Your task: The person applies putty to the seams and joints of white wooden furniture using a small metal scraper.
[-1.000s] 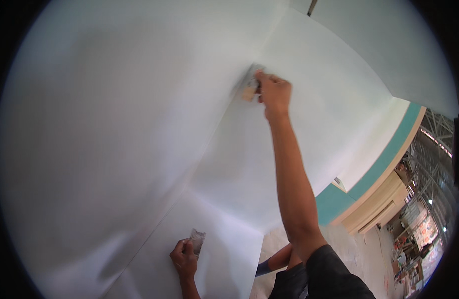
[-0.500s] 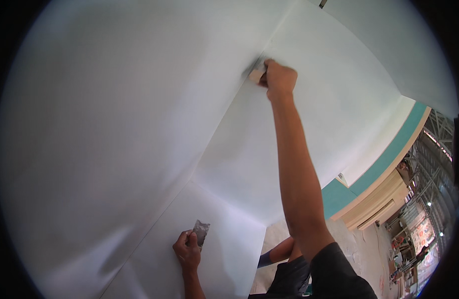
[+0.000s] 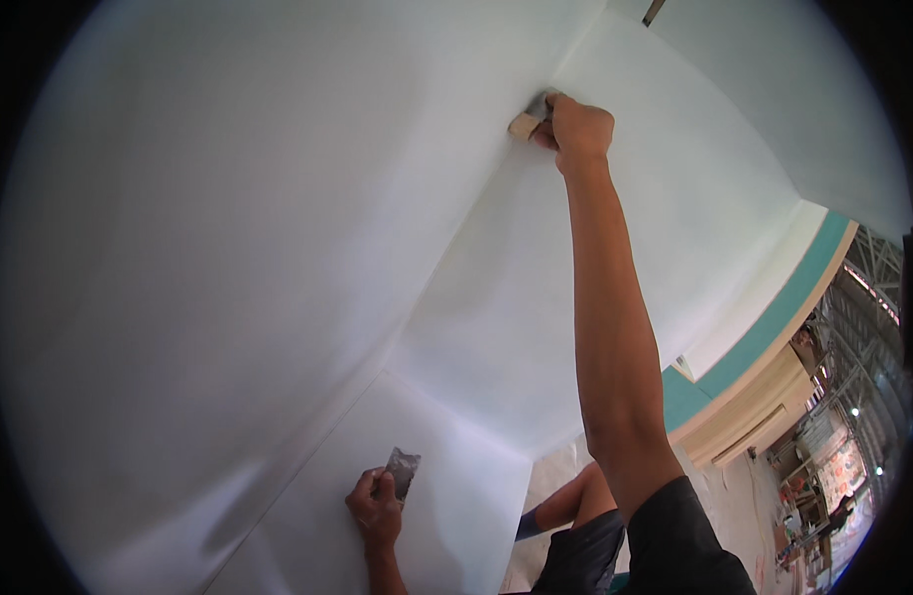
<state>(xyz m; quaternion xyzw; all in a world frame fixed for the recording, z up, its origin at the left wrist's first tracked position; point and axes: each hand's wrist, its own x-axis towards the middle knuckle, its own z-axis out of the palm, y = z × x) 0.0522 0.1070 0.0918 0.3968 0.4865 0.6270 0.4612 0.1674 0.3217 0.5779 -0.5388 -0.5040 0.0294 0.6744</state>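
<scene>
High on the pale wall, my right hand [image 3: 581,129] is closed around a small flat tan-and-grey tool [image 3: 525,125], held against the inside corner seam [image 3: 473,211]. Whether it is a scraper or a pad, I cannot tell. Its grip edge is partly hidden by my fingers. Lower down, my left hand [image 3: 375,506] pinches a thin, smeared grey scraper blade [image 3: 404,474] between thumb and fingers. That blade stands upright in front of the lower white panel [image 3: 317,516], with streaks across its face.
Broad white panels [image 3: 228,248] meet along the corner. To the right run a teal band [image 3: 769,330] and a wooden edge. Beyond are the floor [image 3: 729,506], shelves with clutter, and a metal roof frame [image 3: 878,268]. My bent leg [image 3: 575,496] is below.
My right hand has moved up and slightly right along the seam, carrying the tan-and-grey tool. My left hand keeps its hold on the scraper blade and has barely shifted.
</scene>
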